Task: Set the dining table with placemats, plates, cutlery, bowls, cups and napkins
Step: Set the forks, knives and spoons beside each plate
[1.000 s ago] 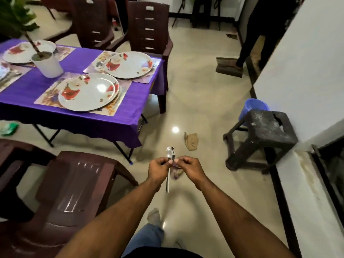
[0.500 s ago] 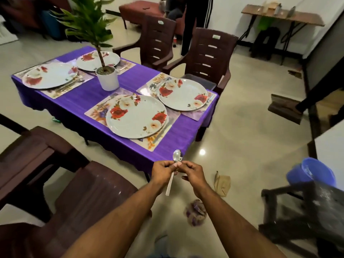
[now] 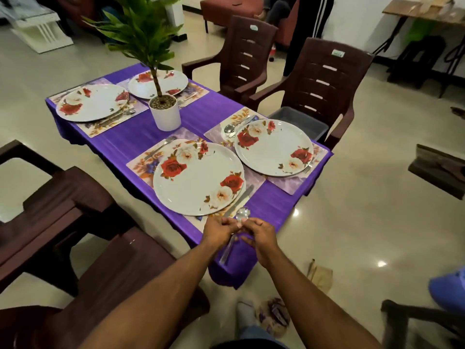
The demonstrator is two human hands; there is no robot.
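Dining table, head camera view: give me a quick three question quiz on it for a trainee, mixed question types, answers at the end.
1. True or false: both hands hold the spoon above the near corner of the table.
2. How many floral plates are on the purple cloth? A) two B) four C) six
3. Fill in: the white pot in the middle of the table holds a green ____.

Key
1. True: the left hand and right hand pinch the spoon, bowl end up.
2. B: the nearest plate, one to its right and two at the far end.
3. plant.
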